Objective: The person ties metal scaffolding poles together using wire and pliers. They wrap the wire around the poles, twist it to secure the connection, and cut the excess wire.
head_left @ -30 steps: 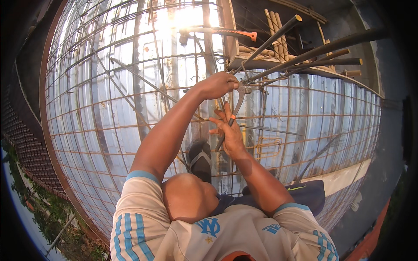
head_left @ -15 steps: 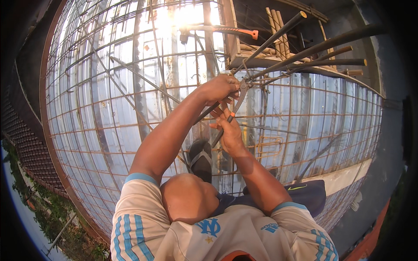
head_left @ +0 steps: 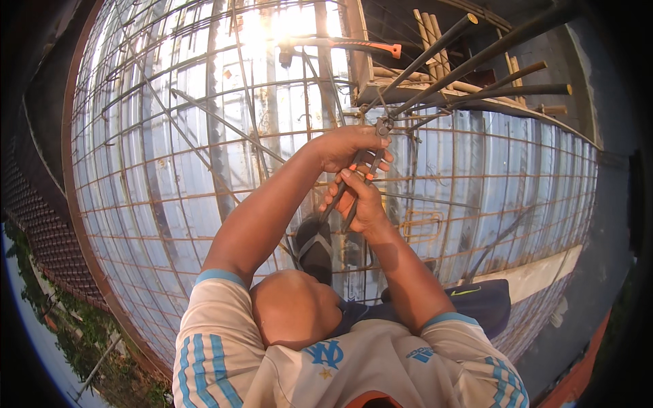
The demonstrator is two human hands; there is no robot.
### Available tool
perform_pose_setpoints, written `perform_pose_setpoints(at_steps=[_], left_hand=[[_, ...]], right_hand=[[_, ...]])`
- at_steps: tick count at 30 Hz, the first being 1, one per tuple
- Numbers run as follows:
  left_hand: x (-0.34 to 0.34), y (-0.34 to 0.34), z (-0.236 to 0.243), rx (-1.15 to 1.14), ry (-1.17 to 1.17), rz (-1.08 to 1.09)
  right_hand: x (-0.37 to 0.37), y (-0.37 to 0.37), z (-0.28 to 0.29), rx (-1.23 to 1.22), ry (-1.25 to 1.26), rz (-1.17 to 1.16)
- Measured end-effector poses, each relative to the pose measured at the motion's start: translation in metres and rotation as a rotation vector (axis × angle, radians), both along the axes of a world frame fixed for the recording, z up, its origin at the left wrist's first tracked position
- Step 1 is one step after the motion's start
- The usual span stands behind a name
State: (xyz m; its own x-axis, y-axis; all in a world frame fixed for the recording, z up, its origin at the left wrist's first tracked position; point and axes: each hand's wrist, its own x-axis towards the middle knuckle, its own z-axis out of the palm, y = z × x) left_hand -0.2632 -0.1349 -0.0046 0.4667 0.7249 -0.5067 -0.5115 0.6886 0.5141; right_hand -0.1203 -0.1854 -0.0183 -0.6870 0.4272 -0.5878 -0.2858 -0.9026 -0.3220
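Long-handled tying pincers with dark arms and orange bands are in my grip. Their jaws meet the steel bars where several thick upright rebars rise from the mesh. Just behind the jaws, my left hand is closed around the upper part of the pincers. My right hand wraps the handles lower down. Whether tie wire sits in the jaws is too small to tell.
A rusty rebar mesh covers the corrugated metal decking. A hammer with an orange-ended handle lies beyond my hands. Farther right, a wooden-edged opening holds bamboo poles. My sandalled foot stands on the mesh.
The pincers' handles have come together from a spread position. My left hand has shifted onto the pincers' upper part, and my right hand has closed around the handles.
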Motion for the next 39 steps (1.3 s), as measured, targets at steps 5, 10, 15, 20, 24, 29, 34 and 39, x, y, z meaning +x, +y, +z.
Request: perform_pose_setpoints(at_steps=[5,10,15,20,24,29,34,39], left_hand=[[0.031,0.006,-0.020,-0.020,-0.064,0.067],[0.061,0.007,-0.016,-0.060,-0.131,0.282],[0.083,0.005,-0.006,-0.121,-0.065,0.453],[0.084,0.003,0.006,-0.171,0.133,0.430],[0.081,0.002,0.001,-0.135,0.395,0.373],[0.090,0.007,-0.003,-0.068,0.862,0.386],[0.088,-0.002,-0.010,0.058,0.992,0.316],[0.085,-0.004,0.009,0.026,0.784,0.234]], right_hand=[[0.034,0.016,0.001,-0.003,-0.017,0.196],[0.069,0.047,0.007,0.001,-0.068,0.416],[0.085,0.061,0.009,0.024,-0.067,0.520],[0.085,0.047,0.014,0.096,-0.290,0.462],[0.061,0.007,0.029,0.740,-0.765,0.375],[0.036,-0.023,0.005,0.873,-1.114,0.210],[0.066,-0.016,-0.027,0.659,-0.649,0.271],[0.094,0.024,0.015,0.394,-0.442,0.380]])
